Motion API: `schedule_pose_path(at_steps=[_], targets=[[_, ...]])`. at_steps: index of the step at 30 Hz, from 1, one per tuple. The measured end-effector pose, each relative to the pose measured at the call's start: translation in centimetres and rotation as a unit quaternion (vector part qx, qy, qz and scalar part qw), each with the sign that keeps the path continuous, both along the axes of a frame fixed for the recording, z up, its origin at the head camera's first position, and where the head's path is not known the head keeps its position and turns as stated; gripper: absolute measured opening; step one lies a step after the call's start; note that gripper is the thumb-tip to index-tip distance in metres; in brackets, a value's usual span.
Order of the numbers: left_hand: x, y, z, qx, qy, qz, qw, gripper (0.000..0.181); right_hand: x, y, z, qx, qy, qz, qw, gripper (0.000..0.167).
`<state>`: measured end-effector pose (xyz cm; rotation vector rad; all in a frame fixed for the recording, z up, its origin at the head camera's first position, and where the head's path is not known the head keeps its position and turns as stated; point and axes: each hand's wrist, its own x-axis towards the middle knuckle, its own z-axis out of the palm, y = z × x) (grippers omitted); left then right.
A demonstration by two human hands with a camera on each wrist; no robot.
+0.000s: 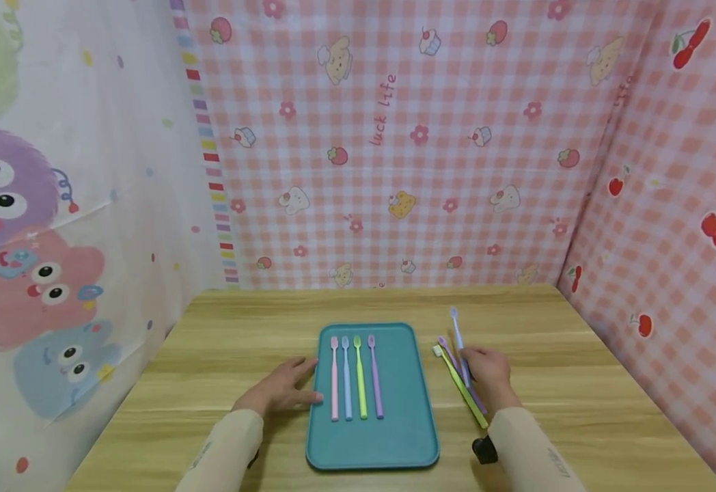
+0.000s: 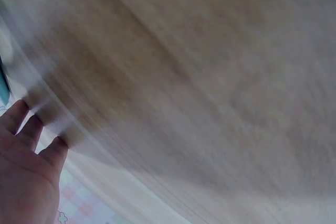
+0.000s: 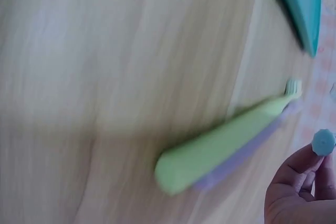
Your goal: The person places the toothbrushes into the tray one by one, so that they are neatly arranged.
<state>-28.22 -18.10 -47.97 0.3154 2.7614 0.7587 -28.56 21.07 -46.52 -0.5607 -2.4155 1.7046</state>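
A teal tray (image 1: pixel 404 389) lies on the table with a row of toothbrushes on its left half: pink (image 1: pixel 335 383), blue (image 1: pixel 347 383), yellow-green (image 1: pixel 361 386) and purple (image 1: pixel 376 386), all heads toward the back. My left hand (image 1: pixel 281 388) is at the tray's left edge, fingers spread and thumb on the rim. To the right of the tray, my right hand (image 1: pixel 487 374) pinches a light blue toothbrush (image 1: pixel 458 333) by its handle, whose end (image 3: pixel 323 143) shows in the right wrist view. Below that hand, a yellow-green toothbrush (image 1: pixel 465 396) lies beside a purple one (image 1: pixel 477 400), partly covering it.
The wooden table (image 1: pixel 259 321) reaches back to a pink checked cloth (image 1: pixel 419 164). More patterned cloth hangs at the left (image 1: pixel 130 205) and right (image 1: pixel 659 225) sides. A small black object (image 1: pixel 485 451) sits at the right wrist.
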Motion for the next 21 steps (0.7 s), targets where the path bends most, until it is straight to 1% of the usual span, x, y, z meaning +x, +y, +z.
schedule_pose_path(at_steps=[1,4,6,8,10,13,16,18,21], targets=[[0.0,0.0,0.1,0.001,0.000,0.000,1.0000,0.085,-0.1,-0.4,0.1,-0.022,0.002,0.001,0.9998,0.037],[-0.1,0.0,0.1,0.002,0.002,-0.001,1.0000,0.085,-0.4,-1.7,0.6,-0.052,0.013,0.005,0.9985,0.037],[-0.1,0.0,0.1,0.002,0.001,0.000,1.0000,0.085,-0.5,-2.5,0.7,-0.063,0.023,0.009,0.9977,0.035],[0.0,-0.1,0.1,-0.002,0.001,0.000,1.0000,0.085,-0.4,-3.2,0.7,-0.053,0.026,0.013,0.9982,0.033],[0.2,-0.2,0.0,-0.001,0.001,-0.001,1.0000,0.085,-0.2,-3.9,0.7,-0.053,0.032,0.015,0.9980,0.032],[0.3,-0.1,-0.2,0.004,0.001,-0.006,1.0000,0.086,0.1,-4.8,0.6,-0.044,0.032,0.008,0.9985,0.030],[0.2,0.0,-0.3,0.007,-0.002,-0.006,1.0000,0.085,0.3,-5.8,0.6,-0.034,0.042,0.008,0.9985,0.028],[0.1,0.0,-0.3,0.005,-0.004,-0.003,1.0000,0.085,0.5,-6.5,0.5,-0.037,0.042,0.012,0.9983,0.026],[-0.1,0.0,-0.3,-0.001,-0.004,0.002,1.0000,0.085,0.7,-7.7,0.5,-0.024,0.045,0.020,0.9985,0.026]])
